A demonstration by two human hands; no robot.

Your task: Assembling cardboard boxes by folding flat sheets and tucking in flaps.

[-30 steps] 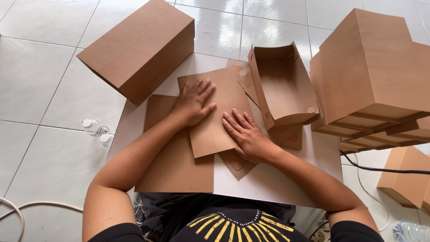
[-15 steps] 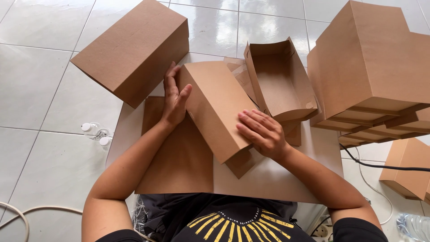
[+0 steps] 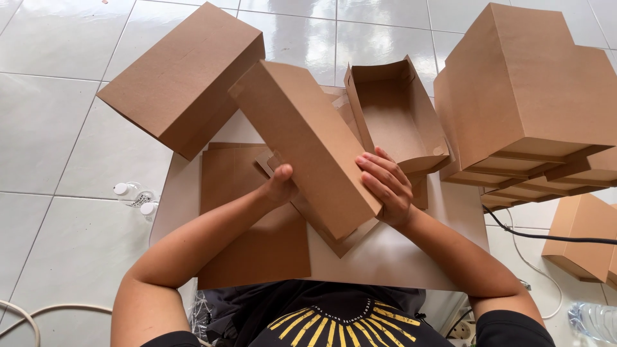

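Cardboard box (image 3: 302,138) | left hand (image 3: 281,184) gripping | right hand (image 3: 387,186) gripping

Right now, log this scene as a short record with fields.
Setting: low table on a white tiled floor
Left hand: grips the left side of a half-folded cardboard box, lifted and tilted
Right hand: fingers on the box's right side
Under the box: flat cardboard sheets
Behind it: open box, empty
Far left: closed box
Right: stack of finished boxes
Floor, left: small plastic bottle
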